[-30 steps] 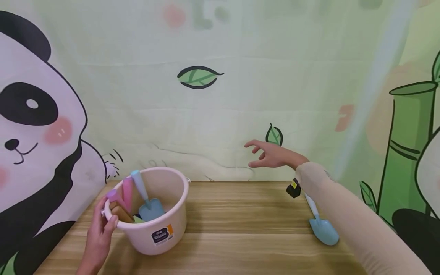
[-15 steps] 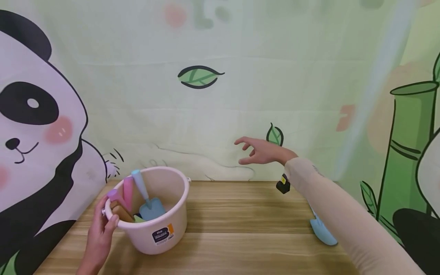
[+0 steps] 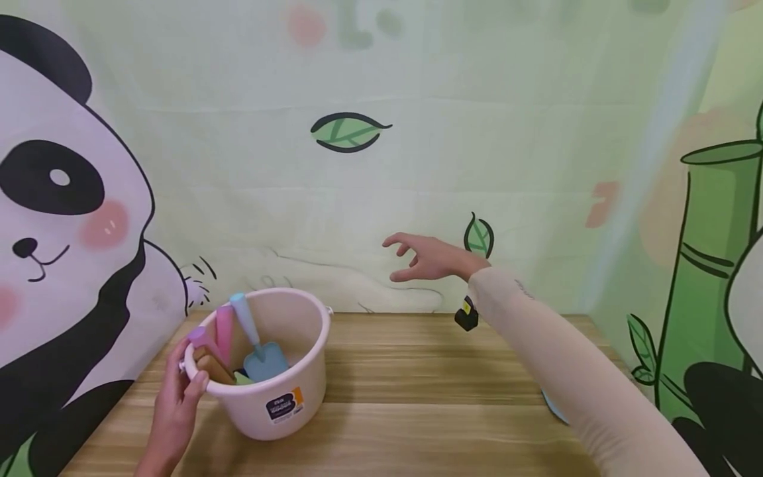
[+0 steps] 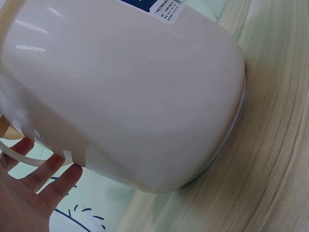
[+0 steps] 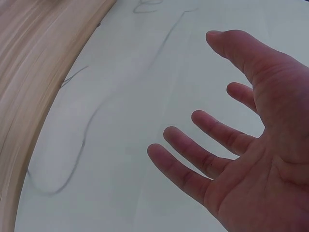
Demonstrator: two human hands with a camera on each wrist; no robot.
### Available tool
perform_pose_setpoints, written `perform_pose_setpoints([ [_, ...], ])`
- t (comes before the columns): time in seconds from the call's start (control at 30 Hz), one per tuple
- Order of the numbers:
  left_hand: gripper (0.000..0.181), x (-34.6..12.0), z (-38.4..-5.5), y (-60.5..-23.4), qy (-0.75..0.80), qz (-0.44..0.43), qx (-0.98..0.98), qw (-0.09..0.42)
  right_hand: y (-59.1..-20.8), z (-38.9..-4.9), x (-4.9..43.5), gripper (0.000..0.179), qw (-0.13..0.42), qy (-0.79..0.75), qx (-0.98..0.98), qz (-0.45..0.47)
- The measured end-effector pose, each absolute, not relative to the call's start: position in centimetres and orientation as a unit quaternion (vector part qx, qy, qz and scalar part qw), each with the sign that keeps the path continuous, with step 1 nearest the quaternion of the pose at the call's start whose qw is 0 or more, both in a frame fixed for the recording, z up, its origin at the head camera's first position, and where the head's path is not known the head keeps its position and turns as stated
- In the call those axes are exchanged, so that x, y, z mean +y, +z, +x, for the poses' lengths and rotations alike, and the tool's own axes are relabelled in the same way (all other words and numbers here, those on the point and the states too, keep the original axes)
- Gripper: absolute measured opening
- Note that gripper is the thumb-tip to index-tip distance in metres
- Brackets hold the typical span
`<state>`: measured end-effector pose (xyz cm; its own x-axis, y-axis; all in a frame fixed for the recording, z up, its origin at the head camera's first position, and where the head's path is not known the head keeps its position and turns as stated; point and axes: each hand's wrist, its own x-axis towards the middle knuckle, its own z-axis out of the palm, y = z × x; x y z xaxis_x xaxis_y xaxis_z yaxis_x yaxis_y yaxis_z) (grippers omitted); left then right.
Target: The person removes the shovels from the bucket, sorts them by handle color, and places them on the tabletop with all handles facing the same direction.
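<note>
My left hand holds the cream plastic bucket at its left rim, thumb in front; in the left wrist view its fingertips meet the outer wall. Inside the bucket lean a blue toy shovel, a pink handle, a purple handle and a brown piece. My right hand hovers above the back of the table with nothing in it; the right wrist view shows its fingers spread and loosely bent. A second blue shovel lies on the right, mostly hidden behind my right sleeve.
The wood-grain table ends against a pale green cloth backdrop printed with a panda, leaves and bamboo. A small black device hangs under my right wrist.
My right hand has moved left and slightly up, toward the bucket, and its sleeve now covers most of the shovel on the table. The left hand and bucket stay put.
</note>
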<state>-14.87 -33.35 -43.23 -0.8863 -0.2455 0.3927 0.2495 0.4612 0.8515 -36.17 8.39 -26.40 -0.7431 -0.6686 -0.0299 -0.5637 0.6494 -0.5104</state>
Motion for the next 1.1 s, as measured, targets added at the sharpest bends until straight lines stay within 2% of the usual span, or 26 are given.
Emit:
perform_pose_setpoints([
  [0.3,0.063,-33.5,-15.1,-43.6,-0.524,-0.018,-0.811,0.262,-25.9,-36.0,5.8,0.07,0.103,-0.241,0.899,-0.351],
  [0.53,0.064,-33.5,-15.0,-43.3,-0.517,-0.004,-0.822,0.24,-25.7,-35.7,4.0,0.07,0.104,-0.241,0.894,-0.364],
  [1.1,0.064,-33.4,-15.0,-43.3,-0.521,-0.006,-0.818,0.244,-24.4,-35.4,-1.1,0.068,0.102,-0.21,0.889,-0.394],
])
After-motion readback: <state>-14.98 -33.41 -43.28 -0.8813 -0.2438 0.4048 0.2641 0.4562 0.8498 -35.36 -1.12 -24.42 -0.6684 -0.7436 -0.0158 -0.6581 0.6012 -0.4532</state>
